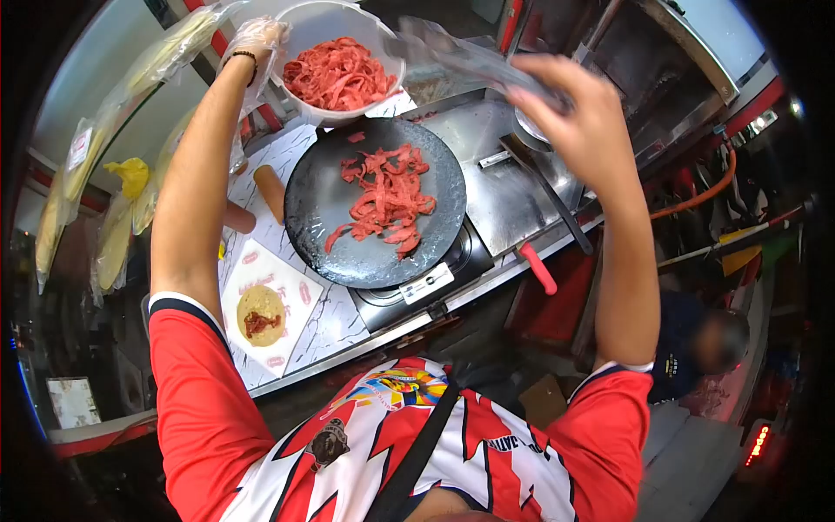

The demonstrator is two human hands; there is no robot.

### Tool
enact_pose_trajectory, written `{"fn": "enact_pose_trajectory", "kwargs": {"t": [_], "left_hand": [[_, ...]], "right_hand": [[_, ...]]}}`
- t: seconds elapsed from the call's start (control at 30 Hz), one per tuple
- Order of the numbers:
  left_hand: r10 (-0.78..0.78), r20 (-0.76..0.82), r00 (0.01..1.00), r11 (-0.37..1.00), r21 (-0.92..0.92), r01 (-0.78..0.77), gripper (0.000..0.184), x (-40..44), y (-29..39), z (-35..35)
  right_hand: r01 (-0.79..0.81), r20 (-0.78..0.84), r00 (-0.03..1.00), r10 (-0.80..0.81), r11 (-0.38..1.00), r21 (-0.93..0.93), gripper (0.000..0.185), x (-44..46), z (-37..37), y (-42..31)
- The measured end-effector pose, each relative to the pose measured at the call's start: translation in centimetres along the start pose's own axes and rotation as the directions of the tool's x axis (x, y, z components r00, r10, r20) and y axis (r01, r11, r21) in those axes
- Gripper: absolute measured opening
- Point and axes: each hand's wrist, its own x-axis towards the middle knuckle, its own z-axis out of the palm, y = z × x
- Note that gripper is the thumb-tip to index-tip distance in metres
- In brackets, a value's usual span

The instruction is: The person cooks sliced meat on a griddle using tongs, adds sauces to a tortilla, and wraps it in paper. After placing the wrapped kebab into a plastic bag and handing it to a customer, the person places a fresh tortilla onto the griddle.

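So the left hand (261, 39), in a clear plastic glove, has its fingers folded closed on the edge of a deep white plastic bowl (326, 19) loaded with raw red meat strips (339, 74). My guess is that's to steady it, with the glove there for handling raw meat. The right hand (574, 109) is bare, fingers bent and thumb opposite, only part-way open around a blurred clear-and-grey implement (522, 71). Tongs, maybe? Too smeared to swear to it.

More meat strips (383, 198) lie loosely spread on the round dark griddle pan (322, 191), which sits on the burner, presumably so the heat gets at them evenly. The bowl's right by the pan's far edge, which looks like a short-reach thing.

Near side: a round flatbread (259, 298) with brown sauce on white printed paper (296, 291), likely there to keep it off the counter.

Writing: the red LED sign (758, 445) says "cepat...", the striped shirt (365, 452) shows something like "JATI", and the paper's pink-red logos are too small to read.
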Motion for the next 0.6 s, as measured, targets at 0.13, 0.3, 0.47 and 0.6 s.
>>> {"fn": "enact_pose_trajectory", "kwargs": {"t": [0.13,0.3,0.47,0.6], "left_hand": [[-0.152,-0.060,0.987,0.979,0.127,0.158,0.039,1.7,1.3,1.7],[-0.190,0.075,0.979,0.967,0.185,0.174,0.038,7.7,-0.1,9.6],[-0.284,0.027,0.958,0.959,0.022,0.284,0.044,8.9,0.3,17.8],[-0.174,0.056,0.983,0.945,0.290,0.151,0.050,7.8,2.3,17.7]], "right_hand": [[-0.261,0.406,0.893,0.196,0.959,0.110,0.032,-11.0,-0.9,0.7],[-0.247,0.474,0.868,0.149,0.957,0.152,0.031,-17.1,9.1,-0.6],[-0.223,0.332,0.929,0.162,0.963,0.154,0.028,-12.7,10.3,1.4],[-0.186,0.422,0.901,0.103,0.969,0.161,0.031,-13.5,10.8,1.9]]}}
